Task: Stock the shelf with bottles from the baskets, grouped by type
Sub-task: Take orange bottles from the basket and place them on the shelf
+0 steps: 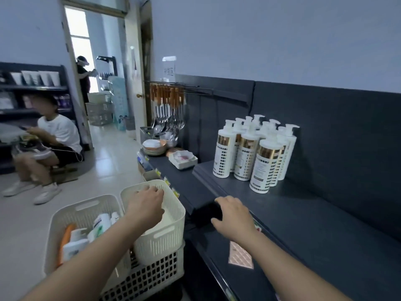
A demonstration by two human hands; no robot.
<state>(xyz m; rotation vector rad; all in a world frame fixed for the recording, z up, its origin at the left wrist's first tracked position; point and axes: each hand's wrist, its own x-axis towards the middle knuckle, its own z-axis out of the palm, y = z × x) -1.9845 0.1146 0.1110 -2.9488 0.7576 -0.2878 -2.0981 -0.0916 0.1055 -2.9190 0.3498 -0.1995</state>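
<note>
The left hand (147,203), slack and empty over the bare basket (171,213), should shift to the adjacent basket (86,206) holding the bottles (102,222), while the right hand (233,216), open at the shelf (303,213) edge, waits to receive.

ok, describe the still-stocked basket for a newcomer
Start at the dark shelf on the right; two cream baskets stand by its front edge. It is the left basket, farther from the shelf: bottles inside, while its neighbour looks empty.
</note>
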